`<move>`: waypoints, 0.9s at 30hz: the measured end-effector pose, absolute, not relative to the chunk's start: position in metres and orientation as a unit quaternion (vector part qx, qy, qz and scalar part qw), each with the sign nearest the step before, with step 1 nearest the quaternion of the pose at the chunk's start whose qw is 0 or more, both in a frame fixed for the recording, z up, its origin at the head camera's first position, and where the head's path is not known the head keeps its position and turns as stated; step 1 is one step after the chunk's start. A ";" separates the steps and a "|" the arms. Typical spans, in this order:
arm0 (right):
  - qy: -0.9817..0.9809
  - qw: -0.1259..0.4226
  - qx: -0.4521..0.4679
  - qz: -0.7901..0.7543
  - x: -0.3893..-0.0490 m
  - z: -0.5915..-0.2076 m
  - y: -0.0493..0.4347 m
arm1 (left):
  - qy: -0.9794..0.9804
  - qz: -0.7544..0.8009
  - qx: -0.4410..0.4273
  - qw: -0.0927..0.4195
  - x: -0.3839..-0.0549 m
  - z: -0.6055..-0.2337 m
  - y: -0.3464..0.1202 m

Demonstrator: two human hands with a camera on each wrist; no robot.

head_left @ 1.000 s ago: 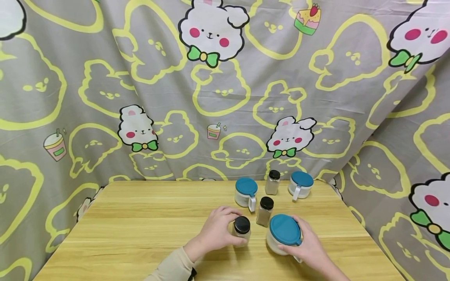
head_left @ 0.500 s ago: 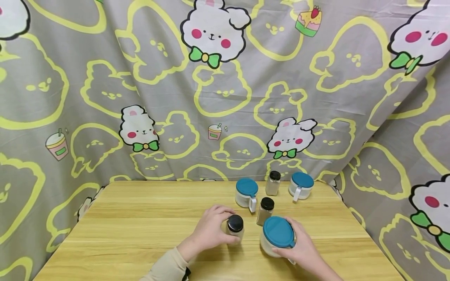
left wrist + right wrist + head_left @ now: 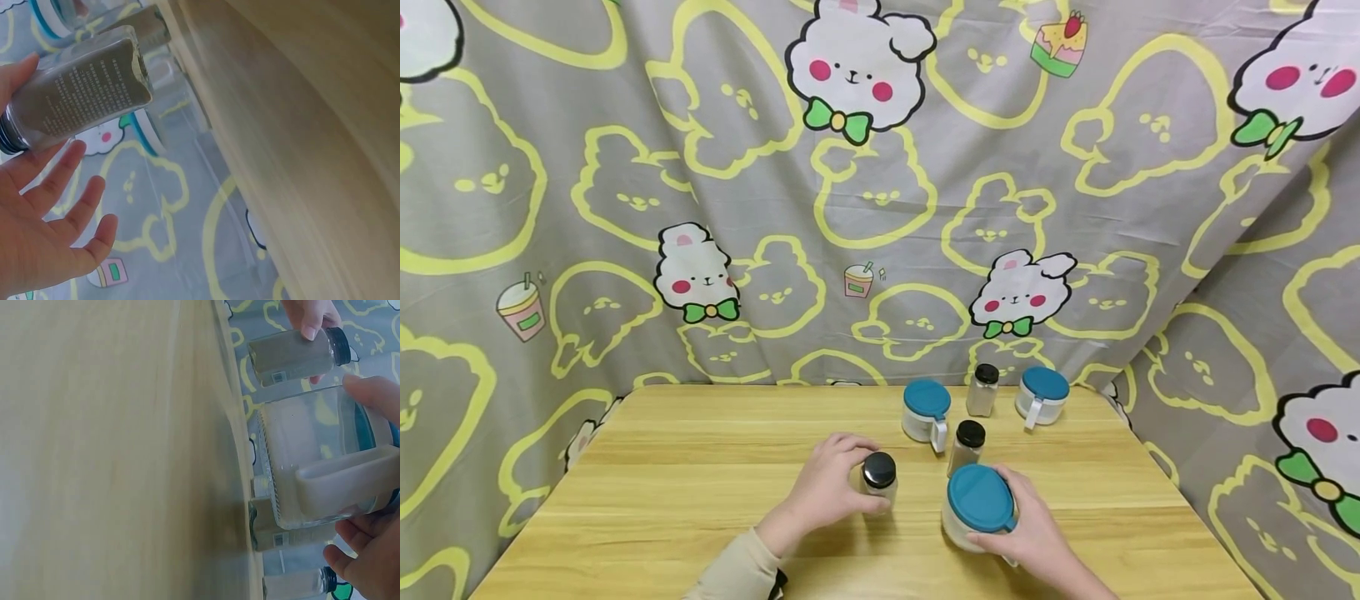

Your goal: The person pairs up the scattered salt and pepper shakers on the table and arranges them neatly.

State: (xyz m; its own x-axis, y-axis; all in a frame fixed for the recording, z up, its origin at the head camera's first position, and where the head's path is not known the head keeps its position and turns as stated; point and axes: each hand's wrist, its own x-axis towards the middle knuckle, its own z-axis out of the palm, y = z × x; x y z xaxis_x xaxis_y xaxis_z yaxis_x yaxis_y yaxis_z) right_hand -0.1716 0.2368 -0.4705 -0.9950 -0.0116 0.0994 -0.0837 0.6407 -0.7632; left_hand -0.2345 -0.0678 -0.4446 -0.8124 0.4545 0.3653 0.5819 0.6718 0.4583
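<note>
My left hand (image 3: 820, 487) grips a square clear jar with a black lid (image 3: 880, 472), filled with grey-brown powder. In the left wrist view this spice jar (image 3: 81, 87) shows small white print, held by the thumb and index finger while the other fingers spread out. To its right, my right hand (image 3: 1030, 529) holds a round seasoning jar with a blue lid (image 3: 980, 498). The right wrist view shows its clear glass body (image 3: 306, 428), pale contents and white handle (image 3: 347, 481). Whether either jar touches the table, I cannot tell.
Behind the right hand stand another black-lidded spice jar (image 3: 967, 446) and a blue-lidded jar (image 3: 926, 410). Further back are a spice jar (image 3: 982, 390) and a blue-lidded jar (image 3: 1042, 395). A patterned curtain (image 3: 880, 208) hangs behind the wooden table (image 3: 700, 467).
Both hands have moved left, each carrying its jar: the spice jar in the left hand and the blue-lidded seasoning jar in the right. The other jars have stayed in place.
</note>
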 end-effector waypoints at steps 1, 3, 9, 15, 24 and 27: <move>-0.904 0.041 0.027 0.424 -0.172 -0.470 0.236 | -0.908 -0.290 -0.283 0.112 -0.234 -0.444 -0.070; -0.904 0.041 0.028 0.425 -0.171 -0.469 0.233 | -0.908 -0.294 -0.278 0.113 -0.234 -0.443 -0.073; -0.903 0.050 0.039 0.424 -0.170 -0.467 0.224 | -0.906 -0.301 -0.271 0.121 -0.235 -0.442 -0.084; -0.899 0.052 0.048 0.433 -0.170 -0.468 0.216 | -0.903 -0.304 -0.274 0.127 -0.239 -0.441 -0.093; -0.895 0.049 0.065 0.438 -0.172 -0.469 0.204 | -0.904 -0.288 -0.289 0.126 -0.246 -0.438 -0.106; -0.893 0.045 0.071 0.442 -0.173 -0.468 0.199 | -0.905 -0.278 -0.297 0.127 -0.248 -0.439 -0.109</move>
